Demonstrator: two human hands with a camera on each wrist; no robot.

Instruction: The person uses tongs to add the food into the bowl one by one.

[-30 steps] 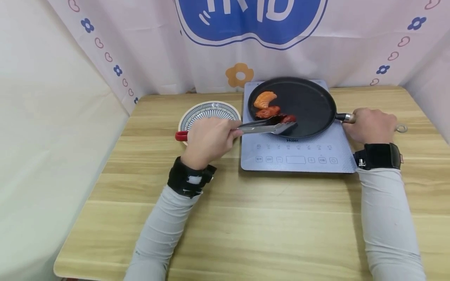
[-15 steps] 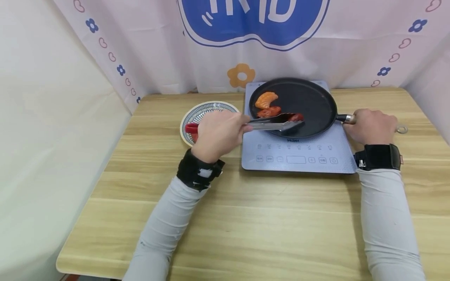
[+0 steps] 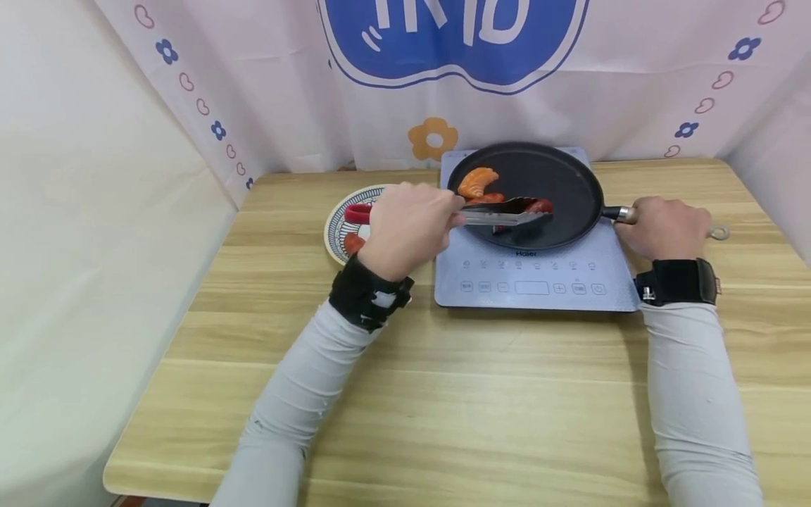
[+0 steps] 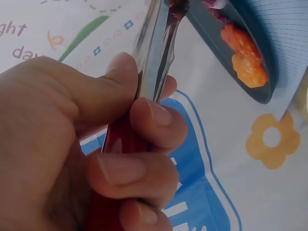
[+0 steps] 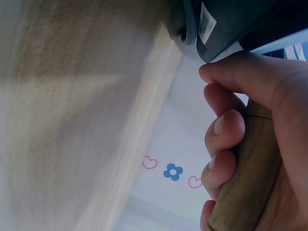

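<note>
My left hand (image 3: 412, 229) grips red-handled metal tongs (image 3: 491, 217), its fingers curled round the handle (image 4: 122, 144) in the left wrist view. Between the tong tips is a dark red, glossy piece of food (image 3: 538, 205), over the black flat pan (image 3: 564, 176). An orange, striped piece like salmon (image 3: 476, 182) lies at the pan's left side, a reddish piece (image 3: 486, 198) beside it, partly hidden by the tongs. A purplish piece (image 4: 215, 10) shows near them in the left wrist view. My right hand (image 3: 668, 227) holds the pan's wooden handle (image 5: 250, 168).
The pan stands on a pale blue induction cooker (image 3: 538, 285) with a touch panel. Left of it, a patterned plate (image 3: 336, 229) bearing a red piece is partly covered by the left hand. A printed curtain (image 3: 285, 91) hangs behind the wooden table (image 3: 481, 415).
My left hand and the tongs have moved right, carrying the dark red piece toward the pan's middle. More of the plate's red piece now shows. The right hand stays on the handle.
</note>
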